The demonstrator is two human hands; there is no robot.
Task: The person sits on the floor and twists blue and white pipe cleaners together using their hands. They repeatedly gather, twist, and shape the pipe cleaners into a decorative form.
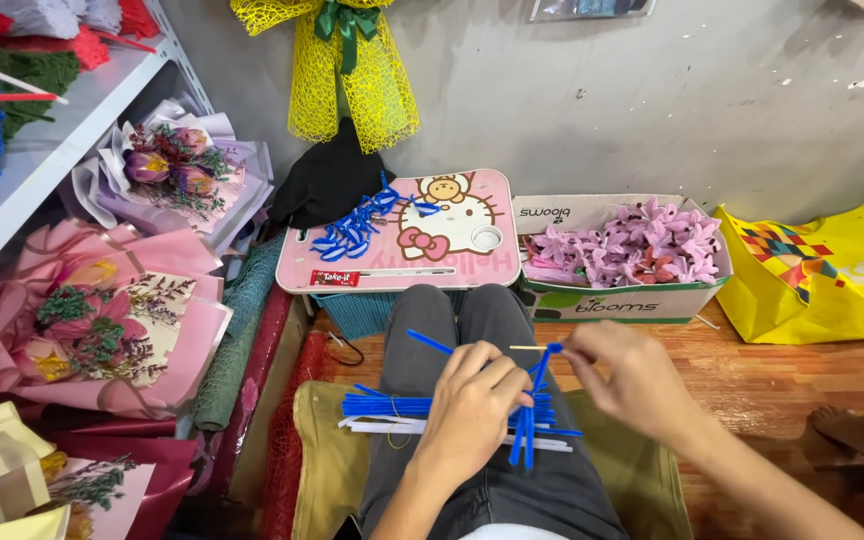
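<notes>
A bundle of blue sticks is laid across the lap, on grey trousers, with a few white sticks beneath it. Over the bundle, a folded blue stick is pinched by the left hand, its grip closed with fingers curled around the strip. The top end of that stick is nipped between thumb and forefinger of the right hand, beside a thin yellow stick. Beyond the knees, a pink counter is seen carrying a pile of blue loops. Just beside it, a white box is filled with pink flowers.
</notes>
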